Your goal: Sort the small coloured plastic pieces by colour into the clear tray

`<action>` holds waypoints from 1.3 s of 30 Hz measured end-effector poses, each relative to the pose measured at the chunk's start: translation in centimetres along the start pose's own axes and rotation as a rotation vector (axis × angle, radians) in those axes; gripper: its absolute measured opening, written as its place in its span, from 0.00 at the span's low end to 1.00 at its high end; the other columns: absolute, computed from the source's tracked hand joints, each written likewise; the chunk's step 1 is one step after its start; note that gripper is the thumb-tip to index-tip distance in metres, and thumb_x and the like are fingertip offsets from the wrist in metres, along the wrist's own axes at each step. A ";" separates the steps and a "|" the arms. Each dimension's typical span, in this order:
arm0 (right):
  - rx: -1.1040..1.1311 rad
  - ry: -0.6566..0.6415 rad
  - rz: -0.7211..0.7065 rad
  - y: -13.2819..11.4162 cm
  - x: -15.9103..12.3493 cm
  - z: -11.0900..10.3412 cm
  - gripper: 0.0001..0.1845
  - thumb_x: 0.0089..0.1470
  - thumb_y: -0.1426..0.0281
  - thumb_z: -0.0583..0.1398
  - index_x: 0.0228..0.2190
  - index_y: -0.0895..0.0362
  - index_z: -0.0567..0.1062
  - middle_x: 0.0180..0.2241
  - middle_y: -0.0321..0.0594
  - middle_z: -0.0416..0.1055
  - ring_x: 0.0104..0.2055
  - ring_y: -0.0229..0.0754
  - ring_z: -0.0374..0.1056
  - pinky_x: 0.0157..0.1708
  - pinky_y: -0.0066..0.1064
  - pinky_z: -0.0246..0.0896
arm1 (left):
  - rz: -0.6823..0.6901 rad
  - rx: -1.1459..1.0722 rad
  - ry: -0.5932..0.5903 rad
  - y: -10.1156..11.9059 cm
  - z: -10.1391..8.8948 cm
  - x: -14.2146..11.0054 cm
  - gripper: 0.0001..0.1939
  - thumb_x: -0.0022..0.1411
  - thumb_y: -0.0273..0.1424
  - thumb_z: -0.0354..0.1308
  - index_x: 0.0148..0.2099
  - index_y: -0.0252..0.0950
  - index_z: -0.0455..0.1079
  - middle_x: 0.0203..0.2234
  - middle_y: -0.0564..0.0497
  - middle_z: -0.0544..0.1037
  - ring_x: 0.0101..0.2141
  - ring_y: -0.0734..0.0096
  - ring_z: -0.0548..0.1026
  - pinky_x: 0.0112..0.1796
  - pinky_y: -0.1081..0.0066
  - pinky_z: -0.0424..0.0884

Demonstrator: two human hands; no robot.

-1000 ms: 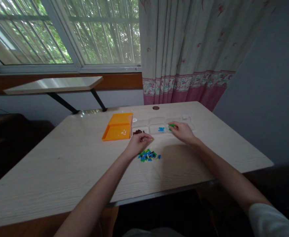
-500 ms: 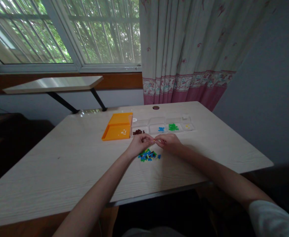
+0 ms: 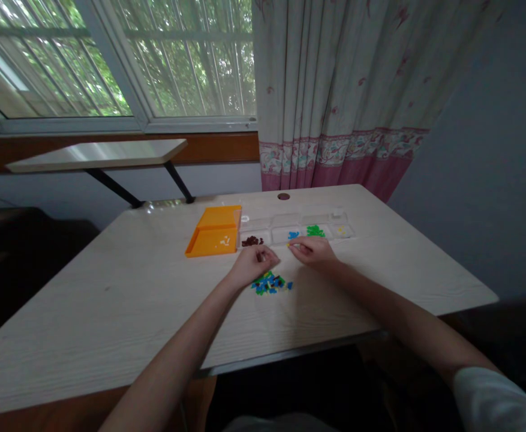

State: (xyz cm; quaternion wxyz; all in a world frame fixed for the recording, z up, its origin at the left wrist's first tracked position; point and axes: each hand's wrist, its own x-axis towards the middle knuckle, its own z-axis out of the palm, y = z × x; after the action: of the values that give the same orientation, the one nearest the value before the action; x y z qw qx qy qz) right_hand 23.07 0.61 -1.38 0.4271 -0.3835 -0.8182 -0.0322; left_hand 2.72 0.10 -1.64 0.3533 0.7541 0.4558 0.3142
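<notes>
My right hand (image 3: 315,249) pinches a small yellow piece (image 3: 288,245) at its fingertips, just in front of the clear compartment boxes (image 3: 280,235). Fingers curled and thumb against them, my left hand (image 3: 254,264) is closed; whether anything is in it I cannot make out. Beside and below it lies a mixed pile of small pieces (image 3: 270,284), blue, green, yellow and dark brown. Sorted pieces sit in the boxes: dark brown pieces (image 3: 252,240), blue pieces (image 3: 293,234), green pieces (image 3: 315,231) and a few yellow pieces (image 3: 341,230).
An open orange case (image 3: 213,233) with several white bits in it stands left of the clear boxes. A raised shelf (image 3: 101,153) on black legs is at the table's back left. A round cable hole (image 3: 283,197) is near the back edge of the wooden table (image 3: 132,300).
The hands, which were touching at the fingertips, have come apart. My right hand has moved slightly up and right with the yellow piece; my left has stayed almost in place.
</notes>
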 end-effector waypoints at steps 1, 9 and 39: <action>-0.013 0.050 -0.005 0.1 0.1 -0.3 0.10 0.51 0.65 0.56 0.27 0.57 0.76 0.14 0.32 0.64 0.17 0.30 0.58 0.22 0.21 0.54 | 0.020 0.095 -0.017 0.0 -0.2 -0.1 0.13 0.51 0.38 0.56 0.29 0.31 0.71 0.20 0.52 0.70 0.21 0.78 0.64 0.22 0.78 0.57; -0.026 0.244 -0.085 0.7 0.6 -1.7 0.09 0.50 0.68 0.58 0.27 0.58 0.76 0.12 0.31 0.61 0.16 0.30 0.56 0.21 0.22 0.54 | 0.141 0.433 -0.123 0.5 -0.7 -0.5 0.09 0.53 0.35 0.55 0.29 0.35 0.72 0.25 0.51 0.73 0.27 0.74 0.69 0.29 0.77 0.61; -0.388 -0.409 0.538 13.7 -0.9 -10.2 0.12 0.46 0.64 0.57 0.28 0.56 0.78 0.20 0.39 0.70 0.21 0.36 0.60 0.22 0.26 0.48 | 0.162 0.462 -0.168 0.7 -1.0 -0.7 0.07 0.54 0.27 0.51 0.31 0.34 0.71 0.26 0.50 0.73 0.29 0.72 0.69 0.31 0.76 0.63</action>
State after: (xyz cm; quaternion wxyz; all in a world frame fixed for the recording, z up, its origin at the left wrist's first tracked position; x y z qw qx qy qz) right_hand 39.22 5.82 0.67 0.1678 -0.6567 -0.7352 0.0039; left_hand 2.02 -0.53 -0.59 0.1818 0.8723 0.4229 0.1651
